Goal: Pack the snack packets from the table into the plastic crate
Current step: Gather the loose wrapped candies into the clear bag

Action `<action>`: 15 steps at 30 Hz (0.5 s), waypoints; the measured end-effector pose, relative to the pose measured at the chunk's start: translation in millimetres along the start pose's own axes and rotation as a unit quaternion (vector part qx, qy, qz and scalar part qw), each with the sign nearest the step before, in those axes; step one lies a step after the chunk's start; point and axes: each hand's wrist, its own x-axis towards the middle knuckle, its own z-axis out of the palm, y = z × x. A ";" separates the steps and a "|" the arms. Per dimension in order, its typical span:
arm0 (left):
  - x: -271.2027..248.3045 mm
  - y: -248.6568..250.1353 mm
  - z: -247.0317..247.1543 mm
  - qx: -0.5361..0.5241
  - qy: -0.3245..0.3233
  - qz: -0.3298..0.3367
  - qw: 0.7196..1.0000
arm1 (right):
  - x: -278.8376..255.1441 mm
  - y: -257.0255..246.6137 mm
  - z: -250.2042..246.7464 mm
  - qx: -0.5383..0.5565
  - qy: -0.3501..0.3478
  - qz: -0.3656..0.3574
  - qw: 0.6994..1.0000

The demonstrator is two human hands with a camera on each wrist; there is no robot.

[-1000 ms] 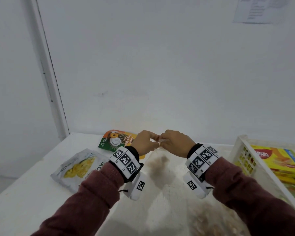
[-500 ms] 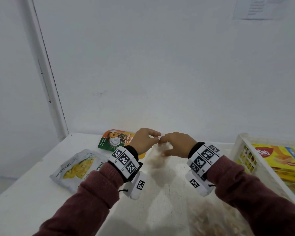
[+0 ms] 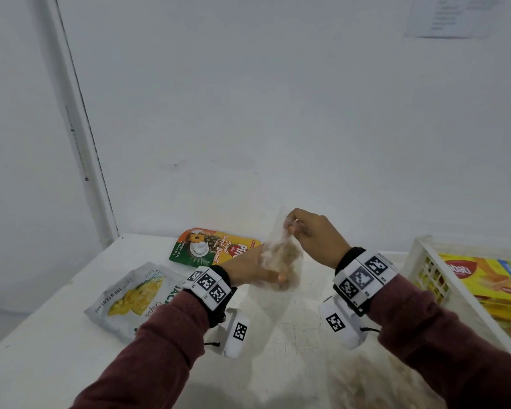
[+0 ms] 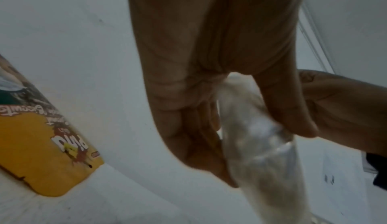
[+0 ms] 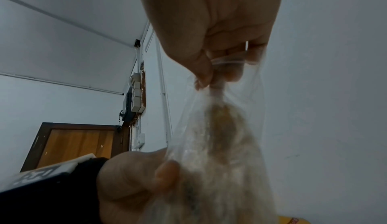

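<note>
A clear plastic bag of pale brown snack [image 3: 281,255] hangs upright over the middle of the table. My right hand [image 3: 291,228] pinches its gathered top, seen close in the right wrist view as the right hand [image 5: 217,73] above the bag [image 5: 220,136]. My left hand [image 3: 273,276] grips the bag lower down, fingers and thumb squeezed round the bag [image 4: 251,128]. A yellow-green pineapple biscuit packet [image 3: 216,246] and a white jackfruit chips packet [image 3: 136,293] lie on the table at the left. The white plastic crate [image 3: 419,261] stands at the right.
Yellow wafer packets [image 3: 484,278] lie inside the crate. The white table [image 3: 56,364] ends against a white wall close behind the hands. The biscuit packet [image 4: 41,144] lies just left of my left hand. A wooden door [image 5: 73,144] shows in the right wrist view.
My hands were together, pinching at one spot low over the table. The right hand has since risen with the bag's top, and the left hand has dropped to grip the bag's middle.
</note>
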 end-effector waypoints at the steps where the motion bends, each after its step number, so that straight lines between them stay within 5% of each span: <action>1: 0.8 -0.8 -0.3 0.015 0.008 -0.001 1.000 | 0.2 -0.7 -0.9 0.003 -0.002 0.003 1.000; 10: 11.2 -15.3 -0.8 0.056 0.154 -0.011 0.986 | -3.2 2.8 -10.0 -0.040 -0.082 0.009 0.996; 15: 8.3 -6.0 8.0 0.054 0.127 -0.016 0.990 | -5.0 -0.1 -12.4 -0.060 -0.087 0.012 0.994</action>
